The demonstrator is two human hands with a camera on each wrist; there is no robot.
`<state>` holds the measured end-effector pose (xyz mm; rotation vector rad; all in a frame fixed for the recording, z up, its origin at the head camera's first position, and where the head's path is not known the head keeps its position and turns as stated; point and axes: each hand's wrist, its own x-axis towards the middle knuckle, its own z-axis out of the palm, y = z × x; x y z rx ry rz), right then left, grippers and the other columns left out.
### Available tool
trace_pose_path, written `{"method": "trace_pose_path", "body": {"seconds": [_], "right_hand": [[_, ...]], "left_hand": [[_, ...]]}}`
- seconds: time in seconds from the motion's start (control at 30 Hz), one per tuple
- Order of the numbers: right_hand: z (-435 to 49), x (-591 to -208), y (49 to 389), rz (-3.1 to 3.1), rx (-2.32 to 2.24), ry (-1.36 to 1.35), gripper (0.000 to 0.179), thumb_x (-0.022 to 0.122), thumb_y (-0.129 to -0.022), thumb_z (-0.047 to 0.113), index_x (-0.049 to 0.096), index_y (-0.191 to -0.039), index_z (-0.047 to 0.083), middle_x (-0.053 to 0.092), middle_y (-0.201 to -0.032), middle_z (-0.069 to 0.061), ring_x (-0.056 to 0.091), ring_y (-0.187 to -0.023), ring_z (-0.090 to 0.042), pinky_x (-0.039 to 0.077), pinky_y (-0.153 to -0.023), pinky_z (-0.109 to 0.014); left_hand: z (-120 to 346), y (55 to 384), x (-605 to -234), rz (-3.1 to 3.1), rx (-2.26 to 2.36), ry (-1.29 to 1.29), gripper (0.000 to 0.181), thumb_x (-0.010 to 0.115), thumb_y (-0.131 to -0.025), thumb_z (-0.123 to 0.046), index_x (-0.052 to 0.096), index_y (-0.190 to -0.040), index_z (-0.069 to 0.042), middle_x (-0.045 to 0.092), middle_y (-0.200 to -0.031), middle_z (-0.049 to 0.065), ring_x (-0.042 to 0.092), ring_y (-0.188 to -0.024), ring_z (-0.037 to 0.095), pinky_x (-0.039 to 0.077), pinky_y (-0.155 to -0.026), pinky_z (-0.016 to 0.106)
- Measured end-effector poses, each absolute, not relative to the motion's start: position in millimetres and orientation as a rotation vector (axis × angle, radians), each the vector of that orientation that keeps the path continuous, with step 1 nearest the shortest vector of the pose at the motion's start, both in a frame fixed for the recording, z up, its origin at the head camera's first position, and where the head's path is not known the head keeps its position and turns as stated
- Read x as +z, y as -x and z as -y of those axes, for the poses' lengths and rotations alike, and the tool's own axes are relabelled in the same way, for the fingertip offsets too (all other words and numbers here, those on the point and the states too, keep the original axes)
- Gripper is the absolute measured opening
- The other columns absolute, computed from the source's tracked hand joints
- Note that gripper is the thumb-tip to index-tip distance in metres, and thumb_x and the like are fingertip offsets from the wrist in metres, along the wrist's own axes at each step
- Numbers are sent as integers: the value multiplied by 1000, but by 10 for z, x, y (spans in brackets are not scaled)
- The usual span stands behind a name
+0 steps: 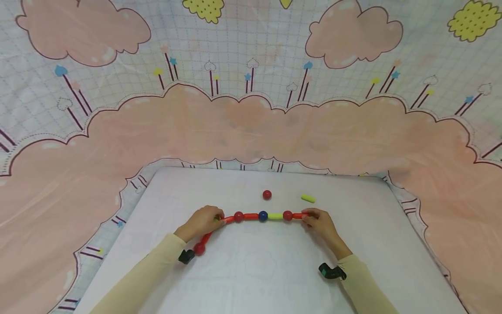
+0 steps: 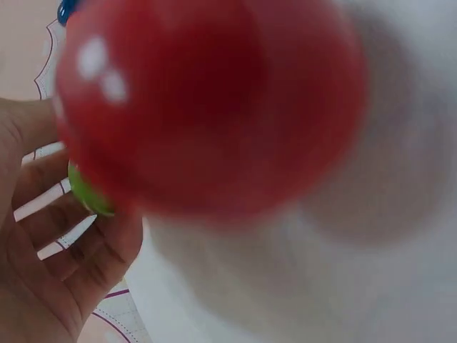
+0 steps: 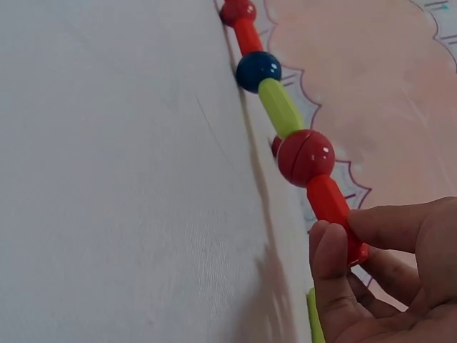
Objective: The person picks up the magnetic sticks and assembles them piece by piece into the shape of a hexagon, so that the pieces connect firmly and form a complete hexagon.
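Observation:
A chain of coloured rods and balls stretches between the two hands. The left hand [image 1: 201,222] holds it at a green ball [image 2: 89,193], mostly hidden by the fingers. From there a red rod slants down to an end red ball [image 1: 199,248], which looms large and blurred in the left wrist view. Rightward run a red ball [image 1: 239,216], a red rod [image 1: 251,216], a blue ball [image 1: 263,216], a yellow-green rod [image 1: 275,216] and another red ball [image 3: 306,158]. At the right end, the right hand [image 1: 321,224] pinches a red rod [image 3: 330,204] between thumb and fingers.
A loose red ball [image 1: 267,194] and a loose yellow-green rod [image 1: 308,198] lie on the white table [image 1: 266,274] beyond the chain. Behind the table hangs a cloud-patterned cloth [image 1: 251,126]. Black wrist devices [image 1: 332,271] sit below both hands.

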<state>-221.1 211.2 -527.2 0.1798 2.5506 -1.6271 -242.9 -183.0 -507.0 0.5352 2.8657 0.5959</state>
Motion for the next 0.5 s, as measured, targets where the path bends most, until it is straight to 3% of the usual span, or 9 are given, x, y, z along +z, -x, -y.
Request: {"method": "trace_pose_path", "body": {"seconds": [0.27, 0.5], "right_hand": [[-1974, -5328, 2242, -2523, -1630, -186, 25, 64, -92, 8, 66, -116, -1, 68, -98, -13, 60, -74, -13, 49, -65, -24], [-1910, -5345, 2249, -2516, -1625, -186, 25, 64, -92, 9, 66, -116, 1, 67, -103, -13, 61, -75, -13, 49, -66, -24]], "left_hand": [[1760, 2412, -5125, -2877, 765, -350, 14, 70, -89, -19, 69, -95, -6, 59, -72, 0, 50, -59, 13, 43, -54, 24], [1697, 2268, -5105, -2939, 731, -276, 16, 71, -88, -24, 68, -86, -8, 57, -67, 0, 49, -57, 13, 38, -53, 25]]}}
